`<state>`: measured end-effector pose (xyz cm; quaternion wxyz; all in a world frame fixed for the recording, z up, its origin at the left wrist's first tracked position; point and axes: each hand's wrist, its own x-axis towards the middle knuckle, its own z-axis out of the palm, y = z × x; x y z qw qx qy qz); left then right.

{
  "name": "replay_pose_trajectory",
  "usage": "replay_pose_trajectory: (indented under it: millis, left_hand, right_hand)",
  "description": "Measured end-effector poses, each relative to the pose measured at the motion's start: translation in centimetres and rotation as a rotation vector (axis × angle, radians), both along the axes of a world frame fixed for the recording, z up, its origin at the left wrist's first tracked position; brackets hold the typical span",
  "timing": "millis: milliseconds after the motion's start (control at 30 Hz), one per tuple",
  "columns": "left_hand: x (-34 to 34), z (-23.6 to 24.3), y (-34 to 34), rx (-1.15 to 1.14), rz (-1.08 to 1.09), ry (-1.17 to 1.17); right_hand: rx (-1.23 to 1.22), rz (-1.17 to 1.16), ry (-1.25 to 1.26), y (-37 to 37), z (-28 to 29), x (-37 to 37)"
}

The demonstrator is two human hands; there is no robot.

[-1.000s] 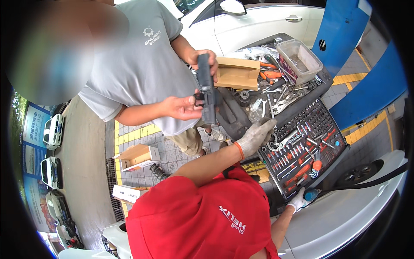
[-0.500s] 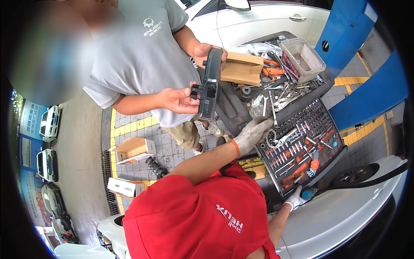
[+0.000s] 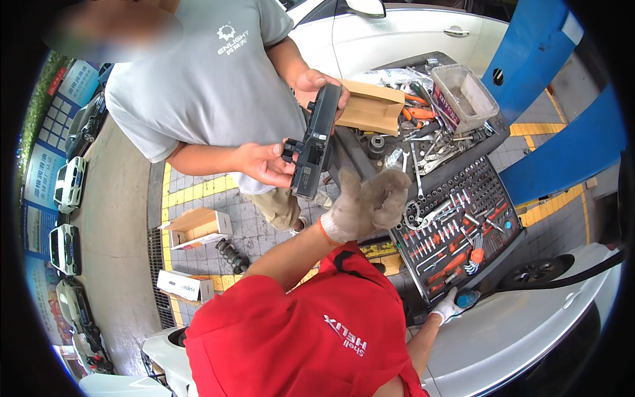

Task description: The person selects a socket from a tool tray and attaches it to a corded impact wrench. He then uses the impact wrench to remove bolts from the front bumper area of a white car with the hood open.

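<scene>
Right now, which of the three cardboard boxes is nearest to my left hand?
The open brown box on the black cart, beyond your left hand; the white box and the other open box stand on the floor.

yellow lines are crossing the gray paved floor, a drain grate is edging the driveway, blue posts are rising at right, and parked cars are standing before blue signboards.

Two gloved hands, one socket tray, one clear tub
</scene>
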<state>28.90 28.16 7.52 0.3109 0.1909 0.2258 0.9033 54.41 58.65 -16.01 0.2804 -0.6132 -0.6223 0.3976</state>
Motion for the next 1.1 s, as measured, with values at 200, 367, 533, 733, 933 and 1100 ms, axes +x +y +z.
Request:
replay_pose_trajectory:
  millis: [200, 367, 533, 733, 933, 1100]
  left_hand:
    - [-2.2, 0.1, 4.6, -1.01, 0.141, 0.759]
    - [1.7, -2.5, 6.9, -0.892, -0.083, 0.324]
    - [2.4, -3.4, 4.8, -0.867, -0.225, 0.002]
    - [2.0, -5.6, 3.6, -0.931, -0.088, -0.059]
    - [1.9, -9.8, 2.0, -0.918, -0.06, -0.176]
    - [1.1, -10.7, 2.3, -0.819, -0.143, -0.148]
  right_hand:
    - [-0.031, -0.145, -0.275, -0.1, -0.3, -0.4]
    - [0.011, -0.172, -0.385, 1.0, -2.3, 0.5]
    - [0.03, -0.113, -0.373, 2.1, -4.0, 2.1]
    - [-0.002, -0.036, -0.089, 2.1, -2.6, 3.1]
    - [0.131, -0.054, -0.05, 0.4, 0.5, 3.0]
    - [0.209, -0.081, -0.145, 2.5, -0.8, 5.9]
